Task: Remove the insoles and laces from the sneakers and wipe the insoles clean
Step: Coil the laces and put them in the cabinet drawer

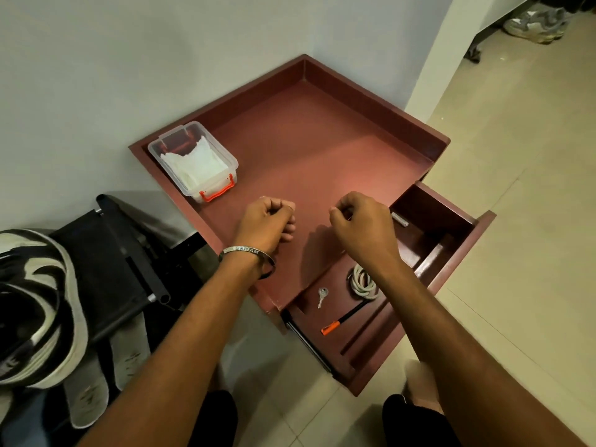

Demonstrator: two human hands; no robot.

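Sneaker (35, 304): lower left edge of the frame, nearest the camera — black and cream, lying on a dark folding frame (113, 253).
Insoles (106, 375): two pale grey ones side by side just right of the sneaker, toes pointing down the frame, dark scuffs on both.
Left hand (269, 222): centre of the frame, curled into a loose fist over the red-brown table (306, 133); whether it pinches anything, I cannot tell. A metal bangle (246, 254) sits on the wrist.
Plastic box (193, 162): upper left of the tabletop, clear, lid off, orange clasp, white wipes inside.
Right hand (362, 222): just right of the left one and apart from it, fingers also curled in; what it grips, if anything, cannot be told.
Drawer (432, 227): pulled open at the table's lower right corner.
Key (322, 295): silver, on the drawer floor.
Laces (362, 283): white coil in the drawer, right of the key — partly under the right forearm.
Orange-tipped tool (342, 319): black shaft, below the key.
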